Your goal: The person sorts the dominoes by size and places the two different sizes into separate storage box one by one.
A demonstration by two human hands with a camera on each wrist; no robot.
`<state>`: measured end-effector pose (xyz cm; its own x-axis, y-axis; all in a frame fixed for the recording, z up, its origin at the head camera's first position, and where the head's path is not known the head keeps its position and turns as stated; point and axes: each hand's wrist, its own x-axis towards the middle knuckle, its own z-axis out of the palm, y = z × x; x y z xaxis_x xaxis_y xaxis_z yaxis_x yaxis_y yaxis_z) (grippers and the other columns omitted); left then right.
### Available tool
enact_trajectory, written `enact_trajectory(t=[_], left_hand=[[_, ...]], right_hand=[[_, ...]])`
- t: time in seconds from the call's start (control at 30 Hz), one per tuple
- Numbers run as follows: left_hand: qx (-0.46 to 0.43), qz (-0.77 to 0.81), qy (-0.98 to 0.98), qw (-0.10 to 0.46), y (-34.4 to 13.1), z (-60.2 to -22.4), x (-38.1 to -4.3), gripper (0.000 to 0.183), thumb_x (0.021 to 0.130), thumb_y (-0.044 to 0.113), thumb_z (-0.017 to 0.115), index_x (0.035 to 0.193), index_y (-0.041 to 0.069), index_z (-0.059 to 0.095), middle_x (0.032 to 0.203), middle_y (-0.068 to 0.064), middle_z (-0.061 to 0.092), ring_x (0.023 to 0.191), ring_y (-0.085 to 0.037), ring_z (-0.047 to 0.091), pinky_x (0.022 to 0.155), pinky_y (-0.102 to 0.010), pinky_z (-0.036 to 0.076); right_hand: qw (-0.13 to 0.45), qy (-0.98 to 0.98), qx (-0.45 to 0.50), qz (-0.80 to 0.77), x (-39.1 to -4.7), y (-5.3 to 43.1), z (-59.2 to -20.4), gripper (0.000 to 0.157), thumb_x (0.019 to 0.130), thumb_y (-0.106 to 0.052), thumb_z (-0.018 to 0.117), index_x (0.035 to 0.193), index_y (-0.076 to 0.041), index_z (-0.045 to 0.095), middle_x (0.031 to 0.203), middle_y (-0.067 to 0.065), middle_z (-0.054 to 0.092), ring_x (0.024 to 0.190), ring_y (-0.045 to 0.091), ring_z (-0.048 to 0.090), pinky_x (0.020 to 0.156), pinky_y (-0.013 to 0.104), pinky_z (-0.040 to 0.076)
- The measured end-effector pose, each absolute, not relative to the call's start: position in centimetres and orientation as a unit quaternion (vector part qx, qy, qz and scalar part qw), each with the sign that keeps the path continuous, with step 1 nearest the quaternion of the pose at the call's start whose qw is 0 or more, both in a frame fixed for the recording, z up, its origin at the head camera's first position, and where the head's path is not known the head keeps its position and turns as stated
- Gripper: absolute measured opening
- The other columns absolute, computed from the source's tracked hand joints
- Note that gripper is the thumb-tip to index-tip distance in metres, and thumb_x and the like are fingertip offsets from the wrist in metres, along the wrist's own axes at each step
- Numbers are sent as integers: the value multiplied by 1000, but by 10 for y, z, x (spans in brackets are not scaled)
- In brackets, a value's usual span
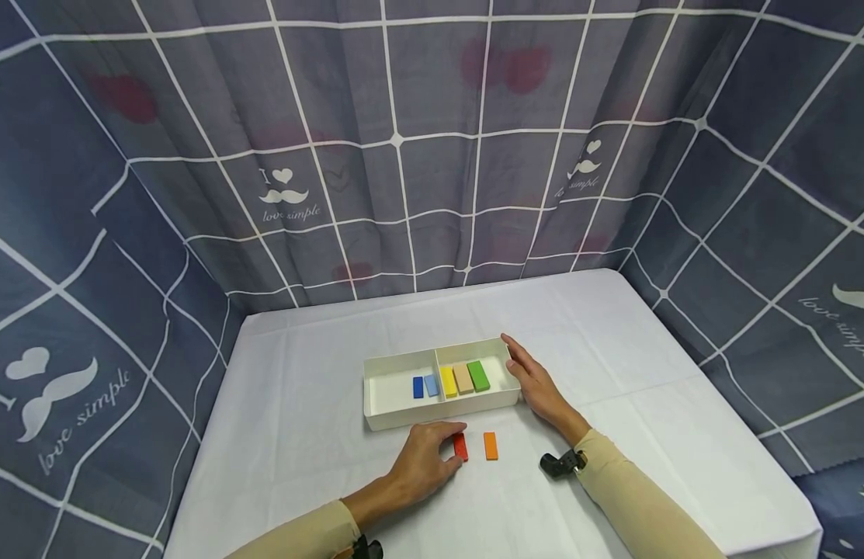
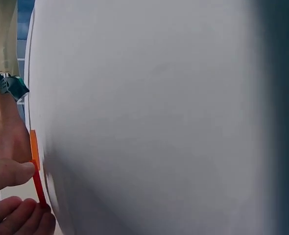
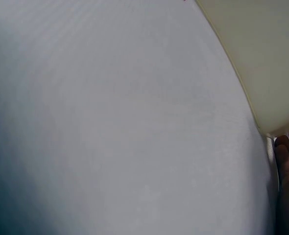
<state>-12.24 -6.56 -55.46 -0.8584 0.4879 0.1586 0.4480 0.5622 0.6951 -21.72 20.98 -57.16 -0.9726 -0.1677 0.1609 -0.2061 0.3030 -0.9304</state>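
Note:
In the head view, my left hand (image 1: 423, 460) pinches a red block (image 1: 461, 446) by its ends, thumb at one end and fingertips at the other. The left wrist view shows the same red block (image 2: 39, 187) between thumb and fingers. Just right of it, an orange block (image 1: 490, 446) lies on the cloth. My right hand (image 1: 541, 390) grips the right end of a white two-part box (image 1: 442, 414), fingers at the far corner. Its fingers are partly visible in the right wrist view, against the box (image 3: 262, 63).
Dark blue (image 1: 418, 387) and light blue (image 1: 432, 385) blocks lie in the box's left compartment. Yellow (image 1: 449, 382), tan (image 1: 463, 379) and green (image 1: 478, 376) blocks lie in the right one. White cloth (image 1: 299, 404) covers the table; checked curtains (image 1: 432, 178) surround its back and sides.

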Motion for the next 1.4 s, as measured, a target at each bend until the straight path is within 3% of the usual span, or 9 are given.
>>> enact_trajectory(t=[0.13,0.43,0.7,1.07,1.4], left_hand=[[271,383,883,15,-66,-551,-123,54,86,1,91,137,-1,74,133,-9,79,126,-21,75,109,-38,61],[287,366,885,-19,-68,-538,-125,52,88,4,91,137,-1,74,130,-11,80,121,-20,77,103,-37,63],[305,354,883,-48,-71,-521,-126,52,86,0,91,135,-1,74,129,-11,80,125,-24,75,106,-40,62],[318,358,876,-68,-74,-509,-128,54,84,-3,91,136,-2,74,133,-14,78,125,-28,76,105,-40,62],[308,365,874,-87,-81,-496,-135,53,84,-1,93,134,-1,75,131,-13,80,122,-28,78,103,-38,63]], right_hand=[[16,-803,119,584,-215,209,-568,55,118,-12,45,172,-11,36,177,24,33,164,50,28,133,69,20],[12,-808,121,576,-226,219,-585,55,118,-22,49,172,-25,38,178,14,36,165,43,32,133,65,25],[6,-805,121,581,-221,214,-573,55,118,-11,44,172,-12,35,178,23,31,164,49,27,133,67,21],[7,-809,127,573,-226,221,-585,55,119,-20,47,172,-27,37,180,10,33,166,40,30,134,62,24],[6,-810,127,573,-225,220,-585,54,119,-24,46,172,-28,37,180,10,32,166,39,29,134,60,22]])
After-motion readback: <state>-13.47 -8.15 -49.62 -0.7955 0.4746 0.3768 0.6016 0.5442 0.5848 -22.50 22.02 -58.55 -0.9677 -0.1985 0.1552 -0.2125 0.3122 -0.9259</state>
